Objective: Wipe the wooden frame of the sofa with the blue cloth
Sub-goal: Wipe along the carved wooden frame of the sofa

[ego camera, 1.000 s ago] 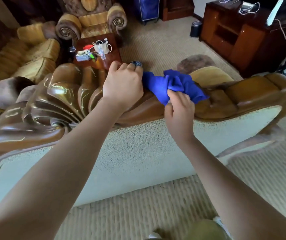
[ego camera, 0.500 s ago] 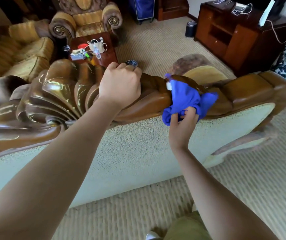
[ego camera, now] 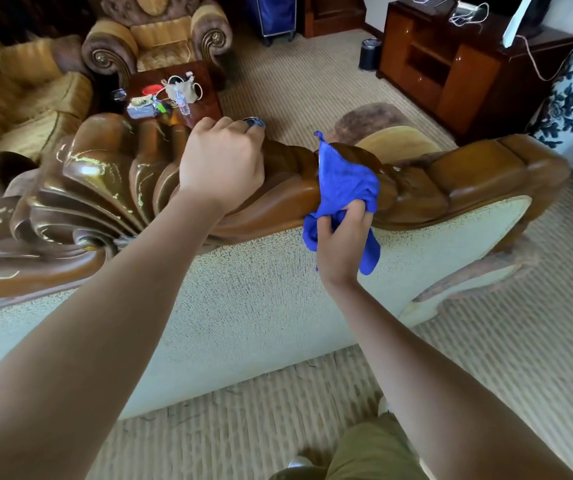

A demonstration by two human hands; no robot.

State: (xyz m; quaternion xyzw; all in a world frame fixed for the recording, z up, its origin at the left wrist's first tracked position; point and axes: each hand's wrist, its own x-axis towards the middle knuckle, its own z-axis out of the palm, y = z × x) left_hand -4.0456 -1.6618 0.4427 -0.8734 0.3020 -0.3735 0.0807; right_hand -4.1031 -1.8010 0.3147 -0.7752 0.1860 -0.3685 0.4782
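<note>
The sofa's carved wooden frame runs across the view along the top of its pale fabric back. A blue cloth is draped over the top rail near the middle. My right hand grips the cloth's lower bunch against the rear face of the rail. My left hand curls over the top of the frame just left of the cloth, fingers wrapped over the far edge.
Beyond the sofa stand a small wooden table with clutter, an armchair and another sofa at left. A wooden cabinet is at the back right. Striped carpet covers the floor.
My right hand pulled the cloth from the top of the rail down over its rear face. My left hand has stayed on the frame.
</note>
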